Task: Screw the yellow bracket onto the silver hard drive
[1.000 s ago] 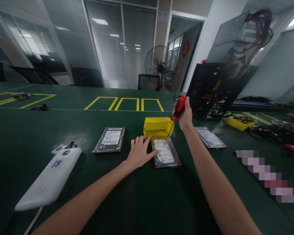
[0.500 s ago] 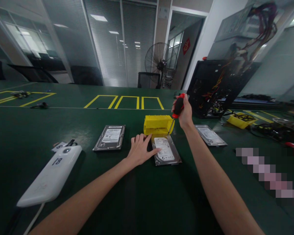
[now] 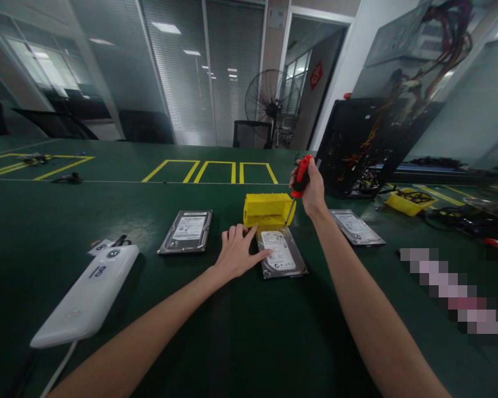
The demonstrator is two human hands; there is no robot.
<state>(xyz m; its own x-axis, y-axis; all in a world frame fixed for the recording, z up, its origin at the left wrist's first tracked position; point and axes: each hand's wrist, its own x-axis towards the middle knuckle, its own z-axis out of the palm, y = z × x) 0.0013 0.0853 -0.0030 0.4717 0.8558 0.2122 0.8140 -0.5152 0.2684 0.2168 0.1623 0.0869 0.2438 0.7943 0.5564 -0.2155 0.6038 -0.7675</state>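
Observation:
My right hand (image 3: 309, 185) is closed around the red and black handle of a screwdriver (image 3: 302, 177). The screwdriver slants down, its tip at the far right corner of a hard drive (image 3: 279, 251) with a white label. My left hand (image 3: 240, 249) lies on that drive's left side, fingers spread and thumb over the label. Just behind the drive, a yellow plastic bin (image 3: 268, 207) rests with its opening facing me. A second hard drive (image 3: 186, 231) lies flat to the left, and a third hard drive (image 3: 357, 226) is beyond my right forearm.
At the left is a white device marked 18 (image 3: 87, 296) with a cable. An opened black computer case (image 3: 357, 149) stands at the back right, near another yellow bin (image 3: 409, 203) and tangled cables (image 3: 452, 221). Yellow tape outlines (image 3: 216, 164) mark the green table.
The screwdriver's handle has turned a little in my right hand, showing more red. My left hand stays in place on the hard drive.

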